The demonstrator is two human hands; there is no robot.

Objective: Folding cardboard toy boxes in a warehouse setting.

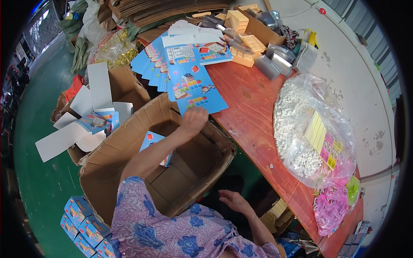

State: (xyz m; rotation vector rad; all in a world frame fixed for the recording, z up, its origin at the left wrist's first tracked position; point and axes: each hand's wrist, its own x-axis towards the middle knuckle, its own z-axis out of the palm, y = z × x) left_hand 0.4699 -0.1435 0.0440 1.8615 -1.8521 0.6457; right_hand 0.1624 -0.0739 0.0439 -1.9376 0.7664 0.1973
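Observation:
My left hand (195, 120) reaches over the big open carton and is closed at the near edge of a blue printed box blank (193, 79). That blank lies flat with its white flaps at the far end, beside a fanned stack of similar blanks (154, 64). Held low near my lap, my right hand (232, 201) is empty, its fingers loosely apart. Inside the brown carton (129, 120) sits a folded blue printed box (153, 139), partly covered by my left forearm.
On the red table (245, 114) lie a clear bag of small white pieces (297, 133), pink bundles (331, 208) and orange plastic trays (247, 47). Left of the carton, another carton holds white-backed blanks (100, 86). Finished-looking blue boxes (88, 225) are stacked at the lower left.

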